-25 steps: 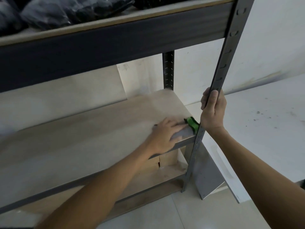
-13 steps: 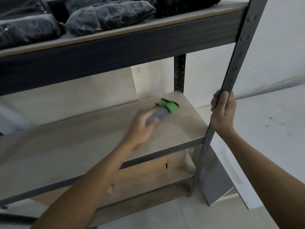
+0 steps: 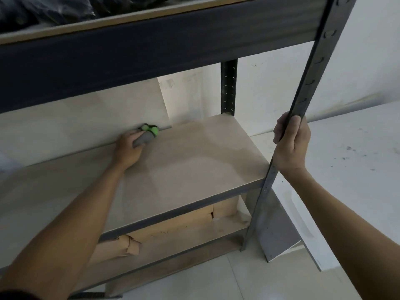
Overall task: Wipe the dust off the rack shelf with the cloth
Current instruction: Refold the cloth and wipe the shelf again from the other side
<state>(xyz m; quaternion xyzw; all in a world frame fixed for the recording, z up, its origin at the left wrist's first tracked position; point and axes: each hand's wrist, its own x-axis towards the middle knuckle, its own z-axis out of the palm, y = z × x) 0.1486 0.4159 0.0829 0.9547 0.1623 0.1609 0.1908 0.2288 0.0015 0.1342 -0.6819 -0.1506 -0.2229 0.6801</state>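
since half a second ago the left hand (image 3: 127, 151) is carrying the cloth (image 3: 147, 135) to the shelf (image 3: 194, 161) back edge, fingers clamped on it. right hand (image 3: 290, 144) is gripping the post (image 3: 307, 79). wiping is underway; next, i judge, sweeping leftward.

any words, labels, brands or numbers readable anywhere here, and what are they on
None can be read.
Cloth in the left hand: grey and green, no print visible.
Post gripped by the right hand: only slots.
Cardboard under the shelf: faint marks, too blurred to read.
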